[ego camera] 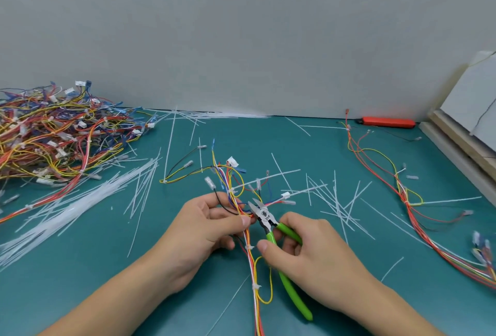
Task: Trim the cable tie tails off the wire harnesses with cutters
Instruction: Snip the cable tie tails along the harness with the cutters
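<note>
**Head view: cutters at a harness over the green mat**

Head camera, looking down on a teal cutting mat (335, 282) backed by a grey wall (241, 27).

Left hand (204, 231): fingers and thumb curled, pinching a multicoloured wire harness (251, 260) near the middle of the mat. Harness running from the near edge up between both hands, fanning out above the left hand into loose leads with white connectors (232, 161). White cable ties (256, 287) cinched round the bundle below the hands; a long untrimmed tie tail (279, 175) slanting off to the right above the cutters.

Right hand (303, 252): fingers wrapped round the green handles of flush cutters (264, 216), thumb tip against the near handle. Steel blades slightly parted, pointing up and left, just beside the left fingertips and the wires there. One green handle trailing down past the right wrist.

Far left: big tangled pile of wire harnesses (53, 131), red, yellow and blue. Beside that pile, a sheaf of white cable ties (80, 207) lying diagonally. Cut tie tails (338, 201) scattered across the mat. Right side: another harness (408, 196) stretched from the far edge to the near right corner. Against the wall, a red utility knife (386, 122). Right edge: pale stacked boards (461, 142).
</note>
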Motion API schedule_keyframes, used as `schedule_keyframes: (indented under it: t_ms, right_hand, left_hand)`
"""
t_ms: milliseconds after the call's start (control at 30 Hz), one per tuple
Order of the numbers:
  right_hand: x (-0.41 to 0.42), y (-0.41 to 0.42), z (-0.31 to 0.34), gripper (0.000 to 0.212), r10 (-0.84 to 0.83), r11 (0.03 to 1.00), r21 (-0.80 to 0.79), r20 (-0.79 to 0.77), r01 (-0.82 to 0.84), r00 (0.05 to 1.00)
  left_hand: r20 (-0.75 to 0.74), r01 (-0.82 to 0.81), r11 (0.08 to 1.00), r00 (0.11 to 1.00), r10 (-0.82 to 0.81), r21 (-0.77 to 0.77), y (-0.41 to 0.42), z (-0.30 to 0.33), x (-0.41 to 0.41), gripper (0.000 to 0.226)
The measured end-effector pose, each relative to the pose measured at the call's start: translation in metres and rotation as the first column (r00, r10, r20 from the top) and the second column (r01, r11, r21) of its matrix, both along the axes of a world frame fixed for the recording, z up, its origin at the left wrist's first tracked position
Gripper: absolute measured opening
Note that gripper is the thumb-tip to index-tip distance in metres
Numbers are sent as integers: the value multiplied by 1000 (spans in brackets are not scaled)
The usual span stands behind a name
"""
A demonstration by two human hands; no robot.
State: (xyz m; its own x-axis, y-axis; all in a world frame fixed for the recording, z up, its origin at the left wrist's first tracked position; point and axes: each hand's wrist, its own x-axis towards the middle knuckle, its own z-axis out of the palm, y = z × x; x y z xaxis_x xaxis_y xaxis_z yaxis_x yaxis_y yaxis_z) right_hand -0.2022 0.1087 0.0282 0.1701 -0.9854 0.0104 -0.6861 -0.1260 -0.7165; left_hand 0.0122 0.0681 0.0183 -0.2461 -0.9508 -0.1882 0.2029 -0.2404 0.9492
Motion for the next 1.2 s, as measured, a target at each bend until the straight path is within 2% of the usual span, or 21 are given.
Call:
schedule_keyframes:
  t_ms: [167, 333, 467, 633, 833, 933, 1200]
  right_hand:
    - [-1, -1, 1, 43, 12, 1000, 25, -42, -11, 999]
    - [0, -4, 1, 34, 50, 999, -12, -80, -51, 996]
    - [0, -4, -1, 39, 65, 997, -30, -111, -69, 992]
    - [-2, -4, -1, 34, 56, 998, -39, -61, -59, 997]
    - [1, 1, 1, 33, 27, 999, -44, -42, -29, 999]
    - [0, 0, 1, 41, 12, 999, -49, -39, -14, 999]
    - [0, 3, 1, 44, -10, 1000, -23, -37, 9, 999]
  left_hand:
    - [-2, -41, 999, 999, 41, 12, -1, -3, -1, 41]
    - [-4, -38, 999, 999, 38, 7, 0, 0, 0, 30]
    - [8, -27, 1000, 1000, 27, -2, 2, 2, 2, 33]
    - [23, -19, 1000, 1000, 19, -15, 2, 3, -1, 25]
    - [31, 14, 1000, 999, -13, -23, 4, 6, -1, 39]
    - [40, 6, 1000, 999, -6, -13, 4, 7, -2, 41]
    - [33, -13, 1000, 999, 13, -5, 4, 8, -4, 23]
